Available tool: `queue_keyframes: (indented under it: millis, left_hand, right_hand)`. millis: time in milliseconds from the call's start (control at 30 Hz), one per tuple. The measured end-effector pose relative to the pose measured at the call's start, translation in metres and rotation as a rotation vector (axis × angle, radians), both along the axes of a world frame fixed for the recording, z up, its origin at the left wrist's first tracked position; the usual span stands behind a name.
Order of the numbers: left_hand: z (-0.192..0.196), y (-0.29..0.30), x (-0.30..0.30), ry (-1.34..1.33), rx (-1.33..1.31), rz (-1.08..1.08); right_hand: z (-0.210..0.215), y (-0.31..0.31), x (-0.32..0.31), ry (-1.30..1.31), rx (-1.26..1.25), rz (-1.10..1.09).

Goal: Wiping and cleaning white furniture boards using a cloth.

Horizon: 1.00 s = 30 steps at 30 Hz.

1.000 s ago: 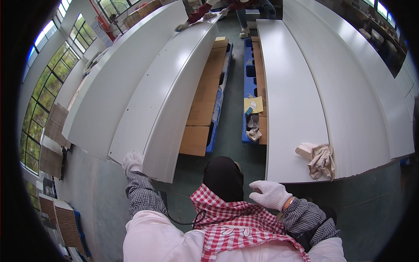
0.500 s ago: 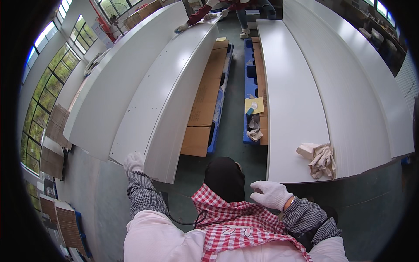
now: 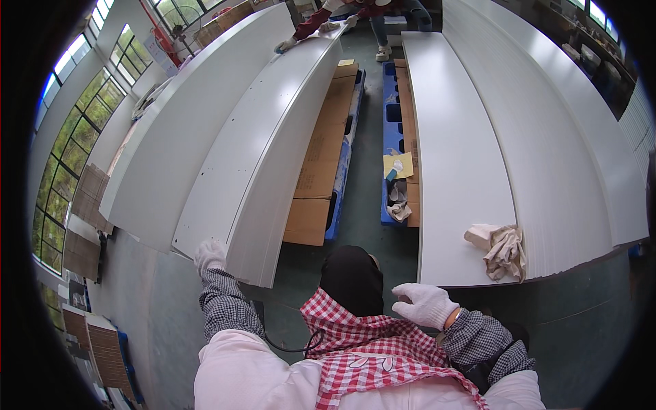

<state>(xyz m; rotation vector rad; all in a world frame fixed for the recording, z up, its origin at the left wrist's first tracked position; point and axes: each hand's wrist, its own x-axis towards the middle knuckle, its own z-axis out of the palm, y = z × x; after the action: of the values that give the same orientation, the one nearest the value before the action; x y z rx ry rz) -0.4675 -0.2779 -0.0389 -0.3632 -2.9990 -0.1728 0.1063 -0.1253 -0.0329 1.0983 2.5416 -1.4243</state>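
Note:
My left hand [image 3: 210, 255], in a white knit glove, grips the near end of a long white panel [image 3: 229, 147] with small dark holes along it. That panel is on top of the left-hand stack, and the fingers on its edge are partly hidden. My right hand [image 3: 425, 305], gloved too, hovers in front of my body with thumb and fingers apart and nothing between them. It is nearest to the close end of the right-hand white panel stack [image 3: 458, 157]. A crumpled beige cloth [image 3: 502, 249] lies on that stack's near corner.
A co-worker's gloved hand [image 3: 285, 46] touches the far end of the holed panel. Brown cardboard [image 3: 318, 160] and blue pallets [image 3: 391, 113] lie under the stacks, with a floor aisle between. A yellow sheet [image 3: 398, 165] and rags [image 3: 398, 210] rest on the right pallet.
The co-worker's hand at the far end has shifted slightly. Both my hands and the panels stay where they were.

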Motion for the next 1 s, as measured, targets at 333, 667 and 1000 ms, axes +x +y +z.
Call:
queue_keyframes:
  millis: [333, 667, 1000]
  left_hand:
    - [-0.003, 0.002, -0.006, -0.045, -0.018, -0.01]
    - [0.005, 0.009, -0.006, -0.194, -0.047, 0.016]
    - [-0.035, -0.012, -0.038, -0.034, -0.025, -0.017]
  right_hand:
    - [0.0, -0.001, 0.001, 0.013, 0.007, -0.017]
    - [0.005, 0.0, -0.001, 0.022, 0.028, -0.023]
    - [-0.009, -0.001, -0.01, -0.023, 0.015, -0.114]
